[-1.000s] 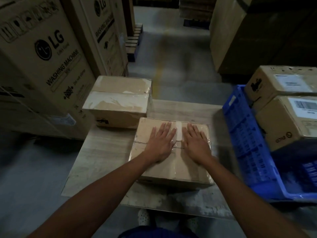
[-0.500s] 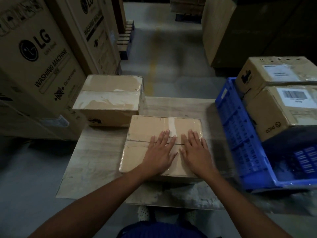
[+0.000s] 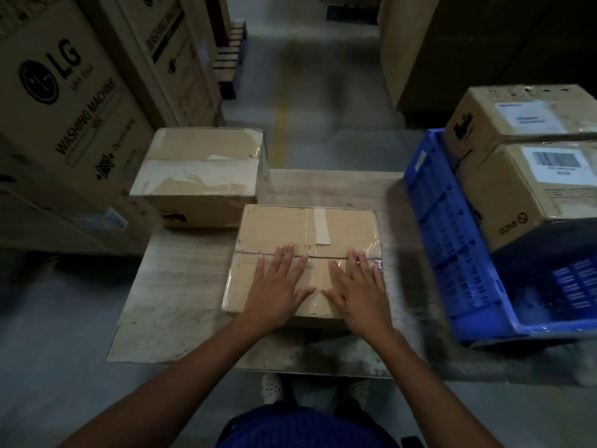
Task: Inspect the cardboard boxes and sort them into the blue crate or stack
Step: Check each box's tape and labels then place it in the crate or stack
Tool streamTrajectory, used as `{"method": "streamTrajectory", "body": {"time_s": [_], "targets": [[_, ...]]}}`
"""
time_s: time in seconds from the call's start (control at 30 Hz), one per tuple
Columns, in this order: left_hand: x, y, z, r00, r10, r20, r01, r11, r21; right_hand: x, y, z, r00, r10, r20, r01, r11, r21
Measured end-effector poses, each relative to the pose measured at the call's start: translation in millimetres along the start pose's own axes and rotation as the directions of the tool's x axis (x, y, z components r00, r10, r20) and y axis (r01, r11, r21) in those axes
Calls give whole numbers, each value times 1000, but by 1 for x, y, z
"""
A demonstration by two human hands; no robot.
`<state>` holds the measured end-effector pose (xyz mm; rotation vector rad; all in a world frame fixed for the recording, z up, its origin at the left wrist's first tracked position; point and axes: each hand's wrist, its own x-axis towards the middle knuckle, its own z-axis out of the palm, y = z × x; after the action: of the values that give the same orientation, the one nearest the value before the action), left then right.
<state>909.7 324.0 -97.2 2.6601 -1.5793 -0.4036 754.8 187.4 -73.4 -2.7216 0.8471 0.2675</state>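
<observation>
A flat taped box (image 3: 307, 234) lies on the bench (image 3: 181, 302), about midway along it and toward its front edge. A seam runs across the middle of the lid, clear tape covers much of it, and a strip of paler tape runs from the seam toward 12 o'clock.

Both hands lie palm down on the near half of the lid. The left hand (image 3: 277, 289) rests on the left part and the right hand (image 3: 361, 289) on the right part, with the thumbs pointing at each other and almost meeting. The fingers (image 3: 286, 255) of both hands are straight and slightly spread. They press flat on the cardboard and grip nothing, and their tips reach the seam.

At 10 o'clock a taller second box (image 3: 200, 176) stands on the bench's far left corner, just beside the taped box; whether they touch is unclear. Its top shows torn whitish patches.

At 3 o'clock stands a blue crate (image 3: 452, 253) with slatted walls, near the taped box but apart from it. Its far end holds two boxes that rise above the rim. The near box (image 3: 523, 202) has a barcode label and the far box (image 3: 504, 124) a white label, and they touch each other.

From 9 to 11 o'clock, big cartons (image 3: 64, 108) printed "LG Washing Machine" stand on the floor (image 3: 307, 92). The floor is grey, with a faint yellow line toward 12 o'clock. At 6 o'clock, below the bench edge, pale perforated shoes (image 3: 271, 388) show. The scene is dim.
</observation>
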Motion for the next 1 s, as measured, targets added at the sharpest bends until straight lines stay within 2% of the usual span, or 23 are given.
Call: {"method": "streamTrajectory", "body": {"time_s": [0.13, 0.2, 0.3, 0.37, 0.53, 0.6, 0.67, 0.73, 0.77, 0.83, 0.9, 0.93, 1.0], "targets": [[2, 2, -8, 1000, 2, 31, 0, 998, -63, 7, -5, -7, 999, 30, 40, -31, 1000, 1], [-2, -5, -11, 1000, 3, -9, -4, 995, -99, 9, -13, -11, 999, 29, 34, -31, 998, 47], [-17, -29, -7, 990, -83, -118, 72, 993, -89, 6, -47, -7, 995, -93, 32, 87, 984, 157], [-27, -42, -4, 988, -122, -93, 120, 992, -34, 2, -67, 8, 988, -153, 30, 149, 984, 99], [-28, -44, -10, 992, -119, -32, 118, 992, -41, 0, -68, 12, 989, -145, -17, 145, 989, 27], [-26, -45, -15, 986, -152, -65, 144, 984, -105, 8, -61, 3, 988, -143, -56, 146, 988, 52], [-20, -47, -26, 967, -221, -123, 184, 949, -257, 20, -52, -5, 987, -23, -161, 49, 986, 158], [0, -55, -37, 932, -324, -161, 219, 859, -464, 35, -40, -13, 947, 169, -272, -110, 969, 221], [13, -59, -44, 911, -389, -135, 250, 784, -569, 42, -33, -17, 919, 266, -292, -194, 948, 253], [39, -67, -58, 867, -496, -39, 284, 558, -780, 58, -20, -30, 872, 423, -246, -321, 874, 366], [56, -67, -70, 820, -570, 52, 288, 333, -898, 71, -12, -42, 837, 533, -124, -392, 742, 544], [62, -66, -75, 810, -583, 67, 282, 286, -916, 76, -10, -45, 820, 566, -83, -400, 671, 624], [67, -63, -81, 794, -606, 54, 294, 305, -906, 77, -9, -50, 774, 628, -83, -380, 564, 733]]}}
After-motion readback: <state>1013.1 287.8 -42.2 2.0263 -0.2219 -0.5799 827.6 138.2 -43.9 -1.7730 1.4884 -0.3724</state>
